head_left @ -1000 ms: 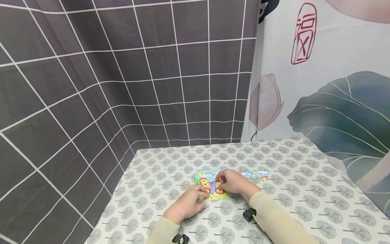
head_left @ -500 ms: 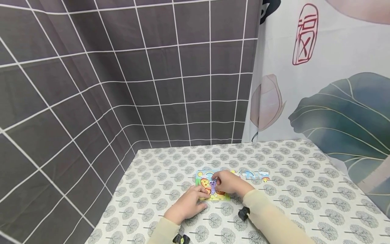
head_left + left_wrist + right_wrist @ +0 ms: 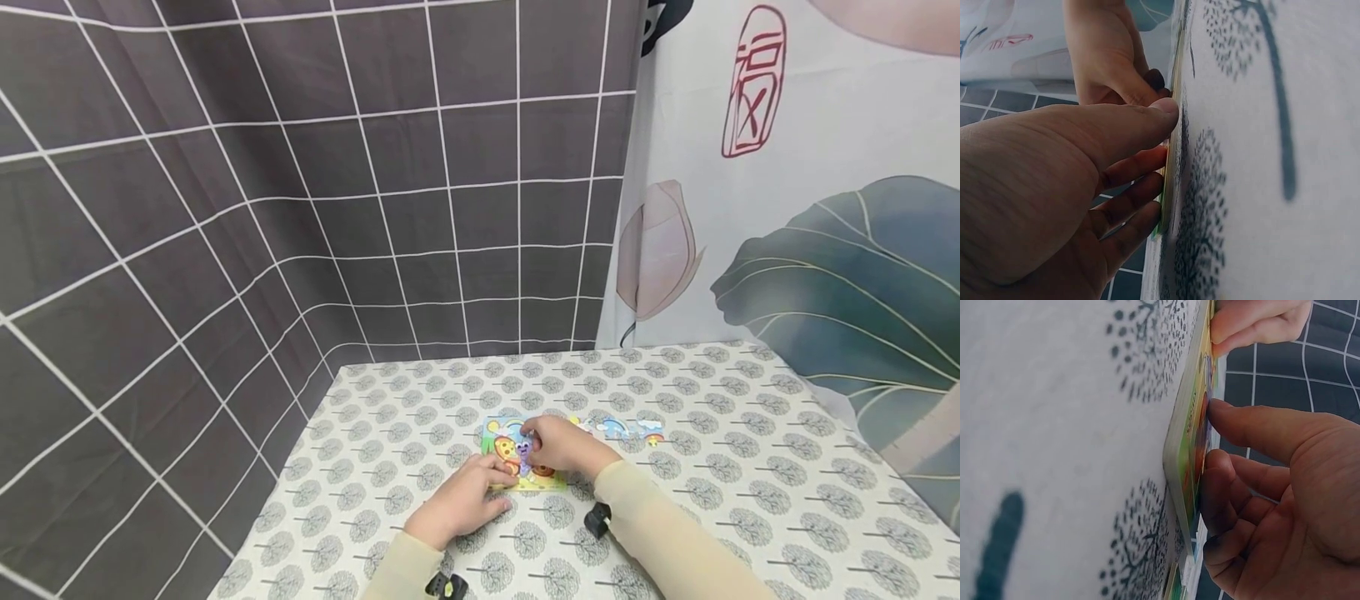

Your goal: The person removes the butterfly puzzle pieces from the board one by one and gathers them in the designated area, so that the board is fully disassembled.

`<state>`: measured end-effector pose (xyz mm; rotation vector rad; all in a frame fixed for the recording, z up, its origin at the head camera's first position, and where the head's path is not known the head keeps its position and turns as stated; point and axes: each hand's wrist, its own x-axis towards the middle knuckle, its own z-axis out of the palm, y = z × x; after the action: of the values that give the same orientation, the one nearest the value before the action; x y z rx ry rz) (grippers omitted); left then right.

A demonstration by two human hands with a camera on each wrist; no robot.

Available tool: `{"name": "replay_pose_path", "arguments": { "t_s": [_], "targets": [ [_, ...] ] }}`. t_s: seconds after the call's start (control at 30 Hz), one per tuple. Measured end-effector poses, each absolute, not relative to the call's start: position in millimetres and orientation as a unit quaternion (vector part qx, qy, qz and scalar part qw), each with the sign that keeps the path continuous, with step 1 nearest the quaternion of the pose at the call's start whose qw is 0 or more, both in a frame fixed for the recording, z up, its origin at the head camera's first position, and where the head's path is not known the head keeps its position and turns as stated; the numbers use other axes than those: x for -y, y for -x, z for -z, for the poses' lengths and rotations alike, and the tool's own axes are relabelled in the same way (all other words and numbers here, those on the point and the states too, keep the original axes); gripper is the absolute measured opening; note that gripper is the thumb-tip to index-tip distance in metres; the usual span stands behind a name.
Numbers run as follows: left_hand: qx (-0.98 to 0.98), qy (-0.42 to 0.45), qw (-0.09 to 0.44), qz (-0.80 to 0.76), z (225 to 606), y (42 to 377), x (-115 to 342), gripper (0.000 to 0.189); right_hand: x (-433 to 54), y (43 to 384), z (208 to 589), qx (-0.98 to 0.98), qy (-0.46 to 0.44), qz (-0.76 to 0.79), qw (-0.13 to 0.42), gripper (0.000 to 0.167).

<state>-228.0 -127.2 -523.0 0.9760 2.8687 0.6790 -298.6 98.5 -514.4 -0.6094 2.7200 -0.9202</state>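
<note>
A colourful jigsaw puzzle board (image 3: pixel 551 485) with a butterfly picture lies flat on the table. My left hand (image 3: pixel 463 496) rests its extended fingers on the board's left part, thumb beside the near edge. Over the butterfly's right side, my right hand (image 3: pixel 564 443) has thumb and fingers bent down, pinching at a puzzle piece low against the board. That hand hides most of the piece. In the right wrist view the thumb and index tips meet the surface of the puzzle board (image 3: pixel 1180 453) a short gap apart. The left wrist view shows both hands close together.
Loose puzzle pieces, a blue one (image 3: pixel 617 429) and a rainbow one (image 3: pixel 651 433), lie in a row to the right of the board. A tree-patterned cloth (image 3: pixel 405 392) covers the table. A dark grid curtain (image 3: pixel 390 208) hangs at the back and left.
My right hand has shifted slightly left over the butterfly, covering more of its right wing. The left hand keeps its place on the board.
</note>
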Motion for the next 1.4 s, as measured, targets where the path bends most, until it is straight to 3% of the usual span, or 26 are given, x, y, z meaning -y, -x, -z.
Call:
{"name": "replay_pose_path", "arguments": {
  "t_s": [0.57,1.4],
  "targets": [
    [-0.928,-0.310,0.021,-0.207,521.0,228.2,127.0,0.035,-93.7,303.6,513.3,-0.934,0.194,0.285,0.093,0.038],
    [-0.928,-0.312,0.024,-0.204,521.9,227.8,127.1,0.036,-93.4,304.1,511.6,-0.936,0.200,0.277,0.082,0.037]
  ]
}}
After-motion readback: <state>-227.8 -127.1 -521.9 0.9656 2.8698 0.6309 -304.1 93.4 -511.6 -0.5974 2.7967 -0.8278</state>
